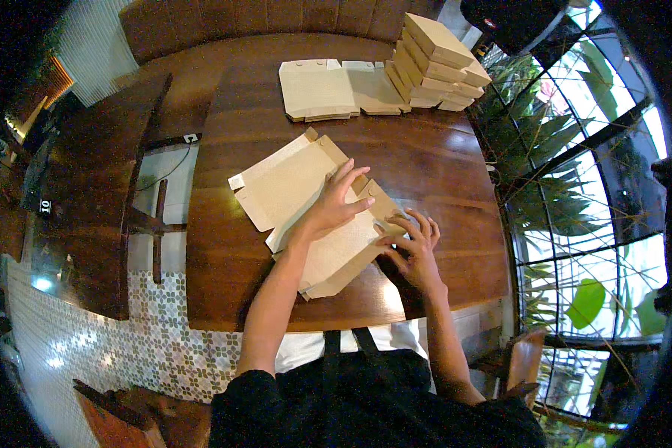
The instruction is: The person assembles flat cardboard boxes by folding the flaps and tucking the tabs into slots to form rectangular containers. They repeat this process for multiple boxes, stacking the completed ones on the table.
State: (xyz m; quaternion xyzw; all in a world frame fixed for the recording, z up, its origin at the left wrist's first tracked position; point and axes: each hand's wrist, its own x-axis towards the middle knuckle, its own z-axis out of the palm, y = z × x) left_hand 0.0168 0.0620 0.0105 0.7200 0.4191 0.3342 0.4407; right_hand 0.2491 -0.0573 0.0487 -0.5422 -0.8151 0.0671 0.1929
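Observation:
An unfolded brown cardboard box [284, 183] lies slanted on the wooden table in front of me, its side flaps partly raised. My left hand [334, 207] rests over the middle of it, fingers spread and thumb pointing right, near a small tab on the far edge. At the box's right end, my right hand [418, 250] has its fingers bent around the edge flap, thumb on the near side. The left hand and forearm hide part of the fold between the two panels.
Flat unfolded cardboard boxes [317, 89] lie at the table's far side. Beside them, at the far right, stands a stack of folded boxes [437, 63]. The dark wooden table [224, 276] ends just before my body. Another table [89, 216] is on the left; windows with plants line the right.

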